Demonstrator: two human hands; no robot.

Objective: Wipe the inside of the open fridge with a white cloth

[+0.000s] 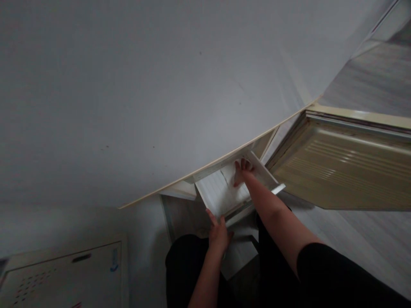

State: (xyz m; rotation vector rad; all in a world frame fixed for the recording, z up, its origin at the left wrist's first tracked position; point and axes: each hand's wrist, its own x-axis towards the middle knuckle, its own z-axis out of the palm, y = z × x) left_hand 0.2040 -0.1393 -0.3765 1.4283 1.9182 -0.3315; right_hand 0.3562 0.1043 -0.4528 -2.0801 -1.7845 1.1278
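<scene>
A white drawer (212,192) is pulled out from under the edge of a large pale grey panel. A thin dark crack-like line runs across its bottom. My left hand (218,235) grips the drawer's near left corner, one finger lying over the rim. My right hand (243,172) reaches inside, towards the far right part of the drawer. Its fingers are apart and somewhat bent against the drawer's inside, and I see nothing held in them. The fingertips are partly hard to make out in the dim light.
The grey panel (160,94) with its cream edge fills the upper view. At right stands an open door (346,162) with a ribbed, yellowish inner face and a dirty seal. A pale metal cover (64,273) with small holes is at lower left. Grey wood-look floor (382,77) shows at right.
</scene>
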